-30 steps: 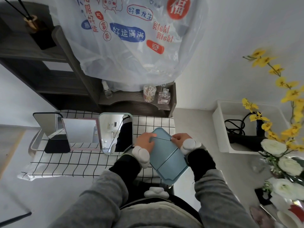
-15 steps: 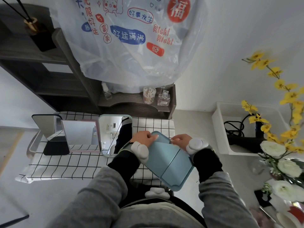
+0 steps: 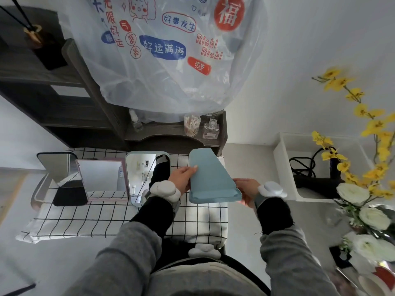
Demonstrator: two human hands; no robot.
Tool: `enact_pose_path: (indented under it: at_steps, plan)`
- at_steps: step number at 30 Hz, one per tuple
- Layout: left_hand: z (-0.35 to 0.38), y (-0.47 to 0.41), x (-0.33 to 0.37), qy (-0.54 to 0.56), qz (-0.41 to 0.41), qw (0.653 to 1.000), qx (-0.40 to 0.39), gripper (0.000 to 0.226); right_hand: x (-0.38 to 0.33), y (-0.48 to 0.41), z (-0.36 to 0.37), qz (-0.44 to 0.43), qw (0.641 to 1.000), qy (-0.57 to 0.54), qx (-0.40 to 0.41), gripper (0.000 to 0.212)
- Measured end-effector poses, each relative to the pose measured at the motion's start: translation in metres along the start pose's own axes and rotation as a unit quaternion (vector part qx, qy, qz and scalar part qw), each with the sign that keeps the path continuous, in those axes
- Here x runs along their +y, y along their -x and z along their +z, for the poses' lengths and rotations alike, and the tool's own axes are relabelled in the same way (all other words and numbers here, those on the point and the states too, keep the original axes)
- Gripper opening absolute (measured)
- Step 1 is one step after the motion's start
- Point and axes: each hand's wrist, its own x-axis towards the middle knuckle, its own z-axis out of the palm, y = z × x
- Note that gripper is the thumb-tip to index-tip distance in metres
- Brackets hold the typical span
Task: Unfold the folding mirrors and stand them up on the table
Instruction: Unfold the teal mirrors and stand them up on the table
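while both hands grip it, blue mirror [image 3: 210, 176] upright.

Premises present as a domestic room, most likely a dressing or vanity corner of a home. Evidence: a dark wooden shelf unit [image 3: 175, 135] carrying a jar of cotton swabs [image 3: 191, 124] and a perfume bottle [image 3: 210, 130]; a checked tablecloth [image 3: 111, 218] over the small table; artificial yellow and white flowers [image 3: 363, 189]; a printed plastic bag [image 3: 171, 50] hung overhead.
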Motion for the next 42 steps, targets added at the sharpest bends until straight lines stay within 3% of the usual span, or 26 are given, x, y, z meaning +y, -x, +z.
enact_pose_path:
  at_steps: [2, 4, 7, 11, 13, 16, 19, 22, 26, 28, 30, 32, 35, 39, 42]
  plan:
    - [0.002, -0.003, -0.002, -0.129, 0.035, 0.991, 0.012, 0.023, 0.0, 0.003, 0.001, 0.027, 0.999, -0.038, 0.0, 0.019]
    - [0.004, -0.004, -0.004, -0.191, 0.058, 0.98, 0.016, 0.033, -0.002, 0.005, -0.001, 0.058, 0.993, -0.098, -0.023, 0.027]
    - [0.012, 0.005, 0.005, -0.166, 0.063, 0.984, 0.013, 0.04, -0.002, 0.003, -0.002, 0.077, 0.976, -0.198, -0.036, 0.041]
    - [0.017, 0.007, 0.011, -0.099, 0.015, 0.995, 0.02, 0.05, -0.001, 0.004, 0.007, 0.031, 0.938, -0.341, -0.05, 0.028]
    - [0.018, 0.003, 0.009, -0.07, -0.011, 0.997, 0.027, 0.055, -0.002, 0.004, 0.01, 0.024, 0.928, -0.365, -0.065, 0.029]
    - [0.019, -0.003, 0.006, -0.108, -0.001, 0.994, 0.036, 0.044, -0.004, 0.0, 0.015, 0.04, 0.921, -0.378, -0.082, 0.031]
    - [0.016, -0.004, 0.0, -0.2, 0.019, 0.979, 0.043, 0.04, -0.004, -0.002, 0.018, 0.036, 0.95, -0.302, -0.065, 0.031]
    - [0.009, -0.01, -0.009, -0.253, 0.028, 0.966, 0.037, 0.011, -0.005, -0.005, 0.02, 0.031, 0.975, -0.212, -0.053, 0.034]
    - [0.003, -0.017, -0.008, -0.303, 0.018, 0.951, 0.064, 0.024, -0.006, -0.007, 0.026, 0.033, 0.986, -0.16, -0.046, 0.022]
    - [0.002, -0.02, -0.006, -0.312, 0.022, 0.948, 0.06, 0.014, -0.003, -0.014, 0.021, -0.008, 1.0, 0.0, -0.027, 0.015]
    - [0.001, -0.02, -0.005, -0.345, 0.033, 0.937, 0.053, 0.012, 0.0, -0.022, 0.015, -0.067, 0.974, 0.215, 0.023, 0.041]
    - [0.002, -0.019, -0.004, -0.387, 0.047, 0.919, 0.057, 0.014, -0.001, -0.023, 0.013, -0.114, 0.943, 0.307, 0.057, 0.055]
    - [0.0, -0.017, -0.003, -0.42, 0.067, 0.903, 0.069, 0.024, -0.003, -0.023, 0.017, -0.176, 0.94, 0.29, 0.035, 0.047]
    - [-0.004, -0.012, -0.001, -0.446, 0.101, 0.885, 0.086, 0.015, -0.004, -0.023, 0.016, -0.2, 0.929, 0.31, 0.038, 0.04]
    - [-0.006, -0.009, 0.0, -0.441, 0.118, 0.884, 0.098, 0.022, -0.006, -0.023, 0.016, -0.211, 0.932, 0.291, 0.042, 0.039]
